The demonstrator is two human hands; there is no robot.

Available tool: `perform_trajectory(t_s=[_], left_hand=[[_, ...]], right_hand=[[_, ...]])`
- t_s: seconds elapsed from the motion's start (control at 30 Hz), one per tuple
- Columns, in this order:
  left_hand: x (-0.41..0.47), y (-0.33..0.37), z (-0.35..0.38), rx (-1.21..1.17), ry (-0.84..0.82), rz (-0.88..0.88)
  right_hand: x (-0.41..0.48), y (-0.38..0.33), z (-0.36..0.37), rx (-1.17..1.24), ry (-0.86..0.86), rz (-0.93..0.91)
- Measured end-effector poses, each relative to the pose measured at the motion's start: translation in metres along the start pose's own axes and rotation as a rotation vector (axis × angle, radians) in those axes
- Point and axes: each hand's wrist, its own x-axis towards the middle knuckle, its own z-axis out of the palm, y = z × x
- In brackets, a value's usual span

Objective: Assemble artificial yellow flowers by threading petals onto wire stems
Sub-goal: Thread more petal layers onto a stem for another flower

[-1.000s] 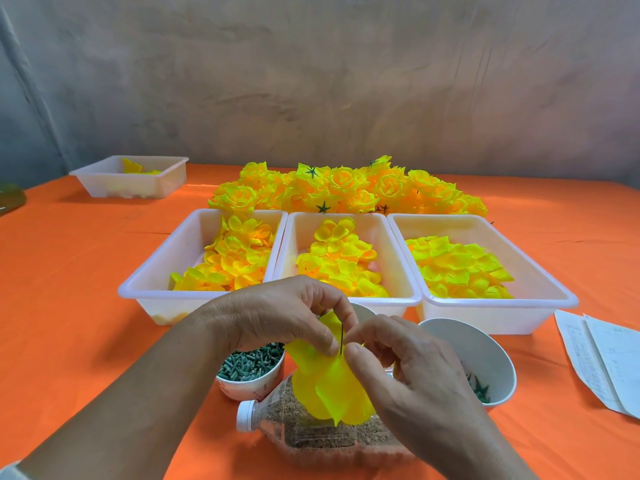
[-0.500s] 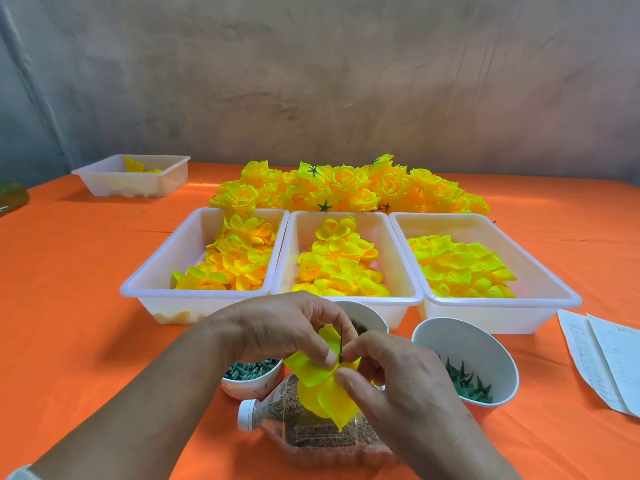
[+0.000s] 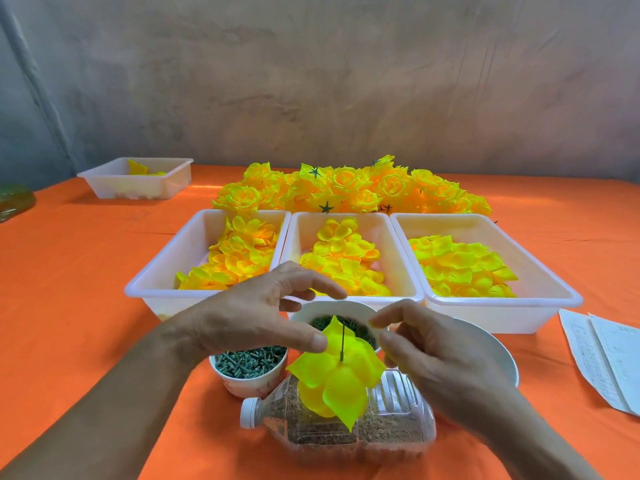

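Petal sits threaded on wire, stuck upright in bottle, prob. a stand; L hand & R hand flank it, fingers spread, gripping nothing.

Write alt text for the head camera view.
Left hand and right hand, both open, flank yellow petals threaded on a green wire stem over a plastic bottle. Behind: three white trays of petals and a heap of finished flowers on an orange table.
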Motion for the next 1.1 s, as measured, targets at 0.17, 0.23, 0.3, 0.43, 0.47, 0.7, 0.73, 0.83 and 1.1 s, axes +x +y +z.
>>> perform_trajectory(t_s=[0.17, 0.23, 0.3, 0.43, 0.47, 0.7, 0.73, 0.83, 1.1], left_hand=[[0.007, -0.002, 0.043, -0.005, 0.028, 0.127], [0.012, -0.004, 0.054, 0.040, 0.031, 0.118], [0.016, -0.008, 0.062, 0.115, 0.017, 0.085], [0.021, -0.017, 0.071, 0.132, 0.010, 0.058], [0.021, -0.018, 0.072, 0.127, 0.016, 0.053], [0.019, -0.014, 0.067, 0.040, -0.070, 0.016], [0.018, -0.012, 0.061, 0.008, -0.105, 0.002], [0.018, -0.007, 0.038, -0.196, -0.168, 0.052], [0.060, -0.020, 0.015, -0.258, 0.325, 0.000]], right_hand=[[0.004, 0.000, -0.008, 0.103, 0.005, 0.040], [0.005, 0.002, -0.007, 0.099, -0.001, 0.032], [0.004, 0.004, -0.007, 0.082, -0.004, 0.022], [0.004, 0.005, -0.008, 0.044, 0.003, 0.028], [0.005, 0.005, -0.008, 0.040, -0.001, 0.035], [0.011, 0.004, -0.009, 0.036, -0.024, 0.052], [0.012, 0.005, -0.012, 0.044, -0.025, 0.056], [0.017, 0.012, -0.022, 0.053, -0.015, 0.067], [0.041, 0.034, -0.055, 0.065, 0.130, 0.152]])
